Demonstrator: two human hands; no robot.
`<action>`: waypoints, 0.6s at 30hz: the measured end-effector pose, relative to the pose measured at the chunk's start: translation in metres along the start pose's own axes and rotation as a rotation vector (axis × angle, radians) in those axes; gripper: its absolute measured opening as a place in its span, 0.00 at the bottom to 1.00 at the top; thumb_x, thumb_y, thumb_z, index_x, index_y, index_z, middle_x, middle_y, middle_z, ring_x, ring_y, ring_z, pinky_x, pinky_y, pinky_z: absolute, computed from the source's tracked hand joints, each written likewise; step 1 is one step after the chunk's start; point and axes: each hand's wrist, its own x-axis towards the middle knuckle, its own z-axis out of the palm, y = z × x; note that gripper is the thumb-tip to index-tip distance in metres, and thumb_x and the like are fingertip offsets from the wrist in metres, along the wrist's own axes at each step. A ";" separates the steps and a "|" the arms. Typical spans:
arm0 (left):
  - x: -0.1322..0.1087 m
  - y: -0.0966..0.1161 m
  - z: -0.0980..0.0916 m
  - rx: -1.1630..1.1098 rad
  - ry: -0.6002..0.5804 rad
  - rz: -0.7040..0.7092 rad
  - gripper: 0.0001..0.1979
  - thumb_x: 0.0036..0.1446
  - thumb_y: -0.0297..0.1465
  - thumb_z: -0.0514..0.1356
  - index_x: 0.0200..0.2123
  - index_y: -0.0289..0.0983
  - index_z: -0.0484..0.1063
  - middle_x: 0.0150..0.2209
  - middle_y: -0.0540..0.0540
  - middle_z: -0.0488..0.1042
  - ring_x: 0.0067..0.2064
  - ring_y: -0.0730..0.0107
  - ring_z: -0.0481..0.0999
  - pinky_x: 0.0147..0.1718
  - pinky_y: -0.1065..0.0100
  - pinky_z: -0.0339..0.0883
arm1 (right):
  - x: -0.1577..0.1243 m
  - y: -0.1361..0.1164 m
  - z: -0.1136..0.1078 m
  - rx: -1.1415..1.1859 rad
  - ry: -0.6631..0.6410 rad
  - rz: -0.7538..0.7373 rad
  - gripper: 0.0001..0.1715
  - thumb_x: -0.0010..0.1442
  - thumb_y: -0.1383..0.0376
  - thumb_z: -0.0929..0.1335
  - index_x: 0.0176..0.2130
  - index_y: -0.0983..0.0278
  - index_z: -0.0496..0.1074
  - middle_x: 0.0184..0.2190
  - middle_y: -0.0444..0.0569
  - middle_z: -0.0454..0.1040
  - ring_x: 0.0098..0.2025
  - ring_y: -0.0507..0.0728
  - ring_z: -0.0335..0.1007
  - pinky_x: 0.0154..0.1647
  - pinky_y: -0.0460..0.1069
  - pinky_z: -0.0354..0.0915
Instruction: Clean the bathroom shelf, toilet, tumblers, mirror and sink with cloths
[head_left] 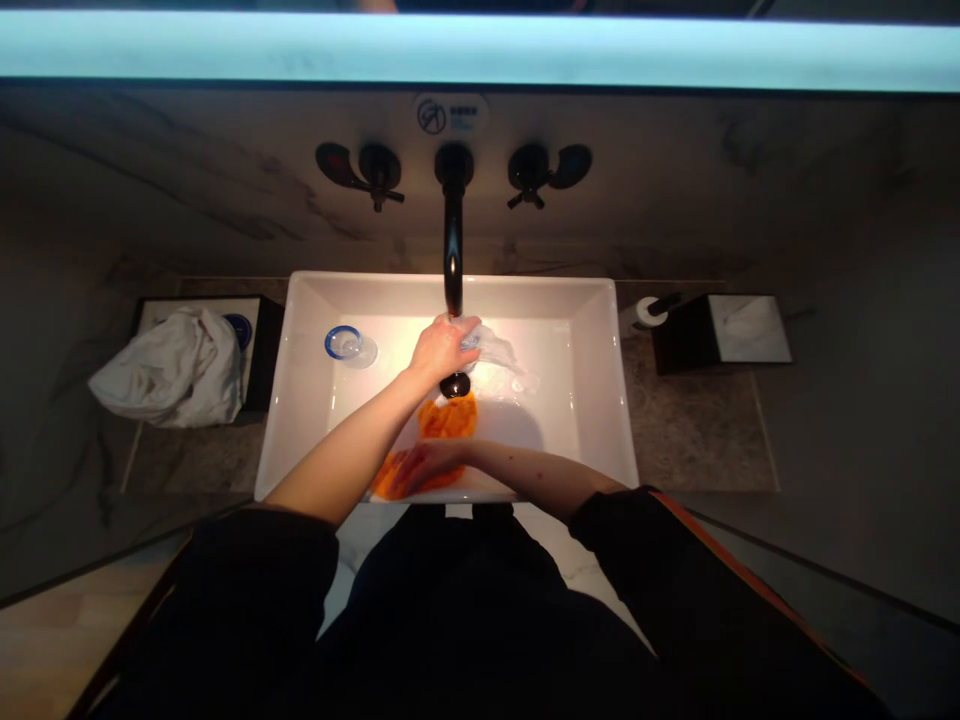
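Observation:
My left hand [441, 346] is beneath the spout of the black faucet [453, 250], its fingers curled round a clear, glass-like object [470, 342]. Most of that object is hidden by the hand and bright splashing water, so its exact kind does not show. Lower down, my right hand [426, 464] grips a bright orange cloth [450, 417] near the front wall of the white sink [600, 400]. The cloth spreads from the drain toward the front left. A clear cup with a blue rim [343, 343] rests in the sink's left part, apart from both hands.
Two black tap handles [379, 168] [529, 168] flank the faucet on the wall. A white crumpled cloth [172, 370] lies on a box at the left. On the right counter are a small pump bottle [648, 312] and a tissue box [750, 328]. The black drain [454, 385] lies mid-sink.

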 end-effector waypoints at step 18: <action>0.009 -0.022 0.006 -0.292 0.116 -0.264 0.23 0.55 0.35 0.67 0.56 0.43 0.78 0.55 0.42 0.76 0.54 0.52 0.78 0.55 0.57 0.72 | -0.186 0.060 -0.032 -0.287 0.201 0.139 0.17 0.62 0.62 0.75 0.49 0.65 0.84 0.47 0.54 0.80 0.49 0.59 0.75 0.59 0.54 0.68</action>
